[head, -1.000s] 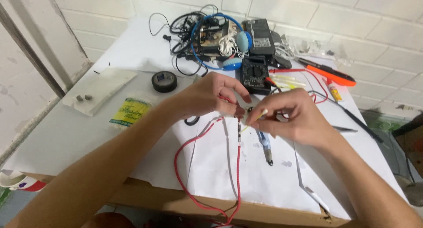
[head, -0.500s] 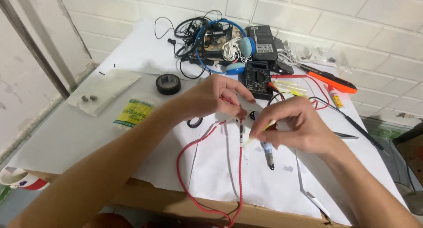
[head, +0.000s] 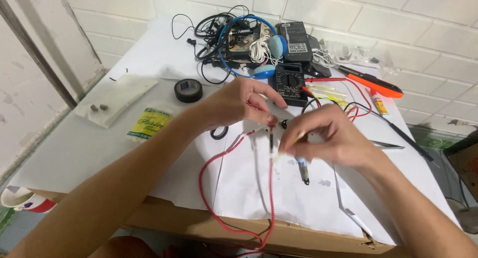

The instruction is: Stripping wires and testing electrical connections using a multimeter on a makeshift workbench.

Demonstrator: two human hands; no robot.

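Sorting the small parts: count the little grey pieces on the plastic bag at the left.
2: both small grey pieces lie side by side on the clear plastic bag, far from both hands. More may be hidden elsewhere.

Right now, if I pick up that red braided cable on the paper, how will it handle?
Probably floppy: the red cable lies in a loose curve and droops over the table edge. It likely weighs little, being thin. It may drag or snag, since the left hand pinches its upper end.
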